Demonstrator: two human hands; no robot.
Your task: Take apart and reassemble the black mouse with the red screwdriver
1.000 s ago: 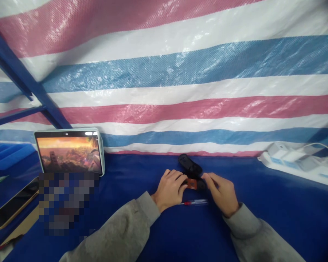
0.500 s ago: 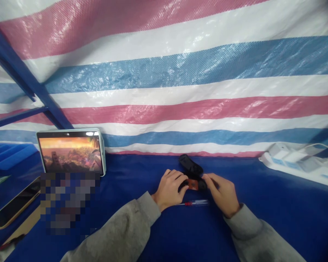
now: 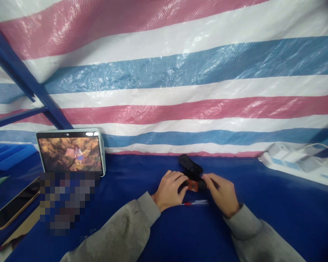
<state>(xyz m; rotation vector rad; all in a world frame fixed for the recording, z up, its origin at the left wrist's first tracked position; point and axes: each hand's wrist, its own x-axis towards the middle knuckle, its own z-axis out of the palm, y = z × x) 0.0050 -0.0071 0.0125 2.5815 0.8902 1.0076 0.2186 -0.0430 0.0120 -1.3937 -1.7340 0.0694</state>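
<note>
My left hand (image 3: 170, 190) and my right hand (image 3: 221, 193) rest on the blue table cover and together pinch a small black device with an orange-red part (image 3: 192, 185) between their fingertips. The fingers of both hands are curled round it. Just behind it lies a black oval shell piece (image 3: 190, 164). A clear pen with a red tip (image 3: 196, 203) lies on the cover right below the hands. Grey sleeves cover both of my forearms.
A tablet (image 3: 71, 152) playing a video stands at the left against the striped tarp wall (image 3: 180, 83). A phone (image 3: 11, 208) lies at the far left, near blue bins (image 3: 5, 154). A white power strip with plugs (image 3: 297, 162) sits at the right.
The picture on the tablet has changed. Both hands have stayed on the small device with hardly any movement.
</note>
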